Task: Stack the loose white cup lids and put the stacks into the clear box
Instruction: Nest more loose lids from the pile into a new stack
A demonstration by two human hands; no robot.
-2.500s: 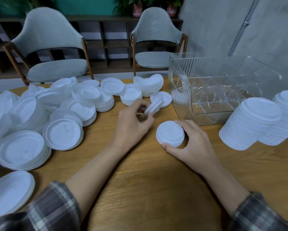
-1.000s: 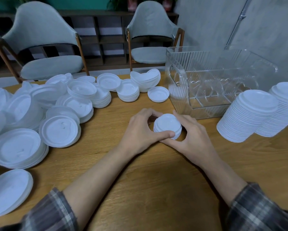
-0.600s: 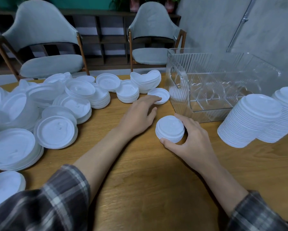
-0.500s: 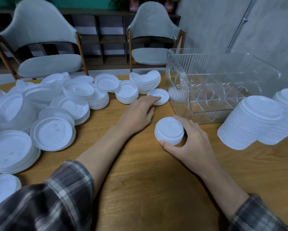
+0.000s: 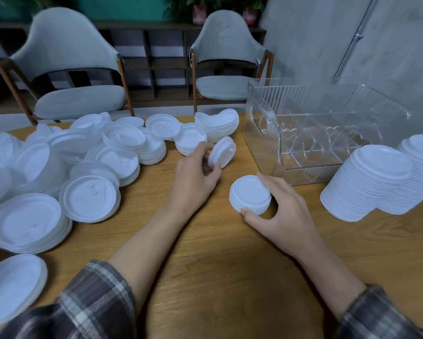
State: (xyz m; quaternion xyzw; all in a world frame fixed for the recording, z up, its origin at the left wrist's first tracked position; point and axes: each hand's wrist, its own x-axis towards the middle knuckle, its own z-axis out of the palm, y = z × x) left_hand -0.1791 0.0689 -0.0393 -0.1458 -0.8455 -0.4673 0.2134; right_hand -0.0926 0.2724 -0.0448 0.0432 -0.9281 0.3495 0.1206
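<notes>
Left grip [image 5: 198, 172], reaching flat to the lone lid [image 5: 222, 152] half a sec ago, now pinches it tilted off the bench [image 5: 217, 253], near the clear box [image 5: 266, 133]; right grip [image 5: 281, 206] curls round the short lid stack [image 5: 249, 194] on the bench, so prob. next lid goes on.

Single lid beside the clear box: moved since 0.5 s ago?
Yes. The left hand has lifted the lid up off the table, tilted, slightly away from the clear box.
</notes>
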